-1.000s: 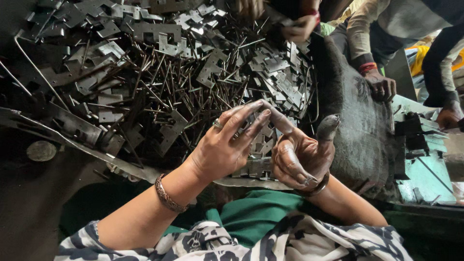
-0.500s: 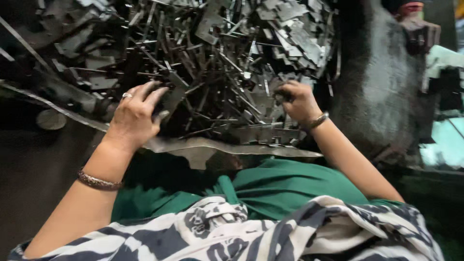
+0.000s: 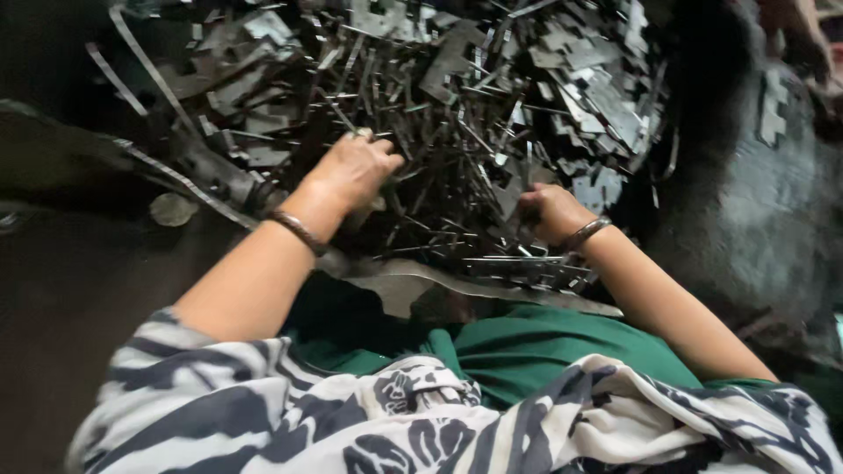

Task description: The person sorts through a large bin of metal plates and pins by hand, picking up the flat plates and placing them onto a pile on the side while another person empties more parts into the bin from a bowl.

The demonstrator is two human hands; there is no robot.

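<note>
Two bare hands reach into the heap of thin grey stamped-metal strips and notched plates (image 3: 492, 132), which lies directly far of both, its strips pointing every way. On the left, the left hand (image 3: 351, 171), a dark bangle (image 3: 297, 233) at its wrist, lies knuckles-up, fingers curled down into the strips; what it grips is hidden. To the right and nearer, the right hand (image 3: 549, 212) is clenched at the heap's near edge, beside a stack of flat plates (image 3: 527, 268).
</note>
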